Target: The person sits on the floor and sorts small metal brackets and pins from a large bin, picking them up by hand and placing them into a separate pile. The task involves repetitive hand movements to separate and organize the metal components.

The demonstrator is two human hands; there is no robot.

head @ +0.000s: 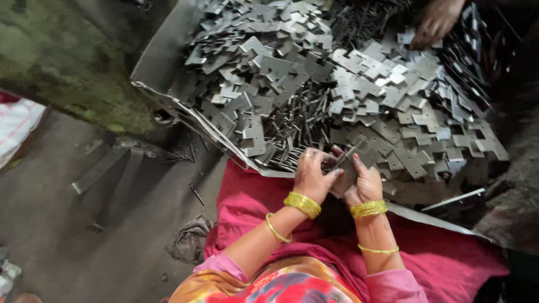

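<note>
My left hand (310,175) and my right hand (363,182) are close together at the near edge of a big heap of flat grey metal plates (382,90). Between them they grip a small grey metal plate (343,168), with a thin metal pin (343,159) sticking up from it. Both wrists wear gold bangles. A patch of loose thin metal pins (300,126) lies in the heap just beyond my hands.
The heap rests on a bent metal sheet (163,62) with a raised left rim. Another person's hand (435,22) reaches into the plates at the top right. Pink cloth (449,261) covers my lap. Metal strips (101,168) lie on the dark floor at left.
</note>
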